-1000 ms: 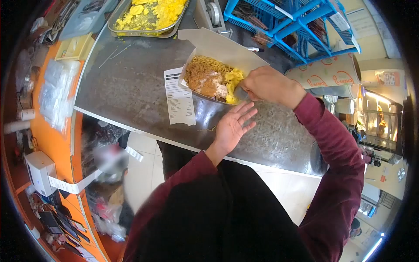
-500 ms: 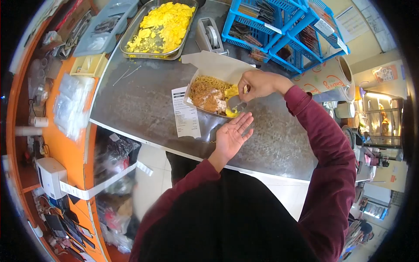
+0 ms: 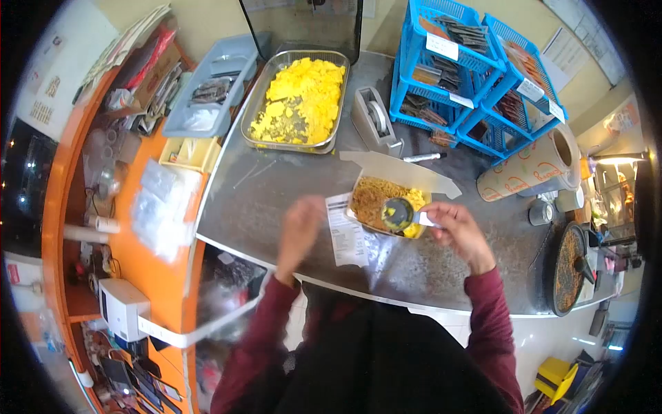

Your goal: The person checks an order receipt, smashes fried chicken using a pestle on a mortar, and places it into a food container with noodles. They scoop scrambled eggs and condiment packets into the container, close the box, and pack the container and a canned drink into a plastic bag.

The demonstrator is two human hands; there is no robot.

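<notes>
My right hand [image 3: 455, 231] pinches the pale handle of a small round grey scoop [image 3: 398, 214] with yellow bits in its bowl. The scoop is over an open cardboard takeaway box [image 3: 441, 185], lid folded back. In the box lie brown noodles [image 3: 371, 196] and yellow scrambled egg [image 3: 416, 198]; the scoop covers part of the food. My left hand [image 3: 301, 231], smeared by motion, is above the counter, left of a printed receipt [image 3: 347, 238]. The receipt lies flat beside the box. What its fingers are doing does not show.
A metal tray [image 3: 256, 138] of scrambled egg stands at the back left, beside a tape dispenser [image 3: 373, 119]. Blue baskets [image 3: 448, 103] of sachets are stacked at the back. A marker [image 3: 424, 157] lies behind the box. A large paper roll [image 3: 525, 165] and round pan [image 3: 567, 269] are right.
The view has shifted, showing more of the back wall. My left hand has moved away from the box to the left. My right hand now holds the scoop by its handle, bowl over the food.
</notes>
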